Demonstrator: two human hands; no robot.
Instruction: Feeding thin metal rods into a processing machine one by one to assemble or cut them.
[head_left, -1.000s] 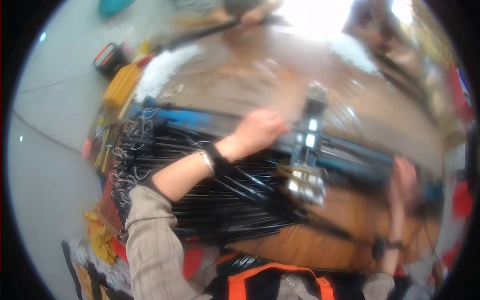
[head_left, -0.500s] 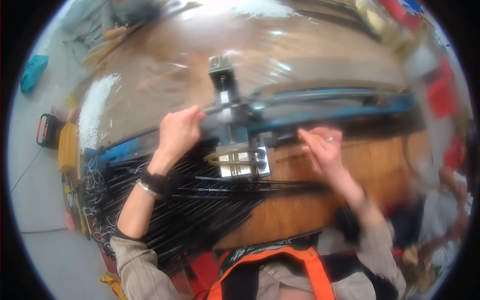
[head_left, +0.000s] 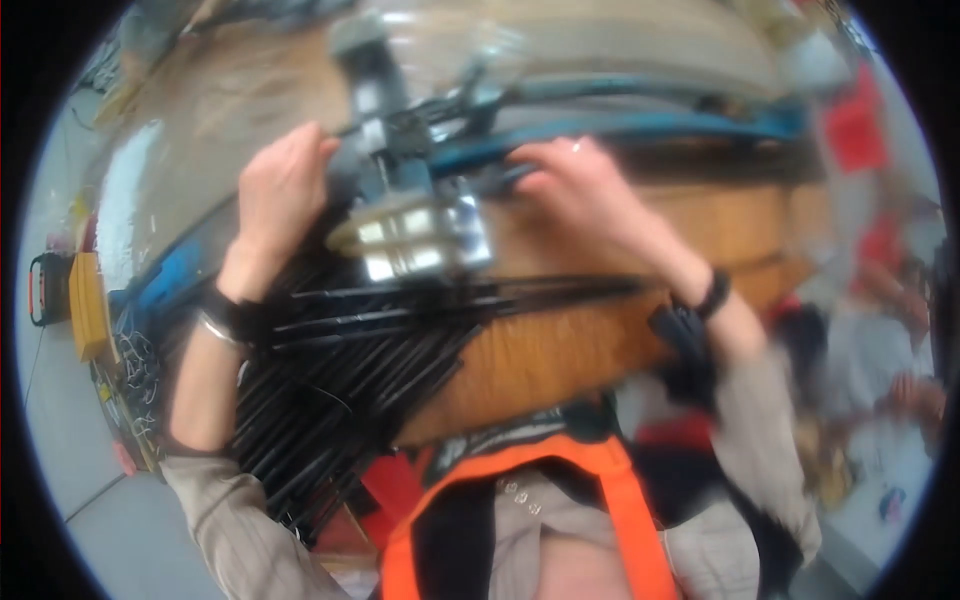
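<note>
A small metal press-like fixture (head_left: 392, 130) stands in front of me, smeared by motion, with shiny metal plates (head_left: 410, 245) and looped yellowish hoses (head_left: 350, 235) at its near side. To its left is my left hand (head_left: 283, 190), fingers curled closed; whatever they hold is hidden. On the other side my right hand (head_left: 580, 190) has its fingers pinched together close to a dark bar beside the fixture. Blur conceals what is between them. A bundle of long thin black rods (head_left: 370, 370) lies below both hands, some pointing right.
A blue rail (head_left: 640, 128) runs right from the fixture. The wooden tabletop (head_left: 560, 345) shows beside the rods. At left are a yellow box (head_left: 88, 305) and a pile of white pieces (head_left: 125, 200). Another person (head_left: 875, 360) sits at the right edge.
The view has shifted, so most things appear higher and further left. My right hand has come closer to the fixture; my left hand stays beside it, still curled.
</note>
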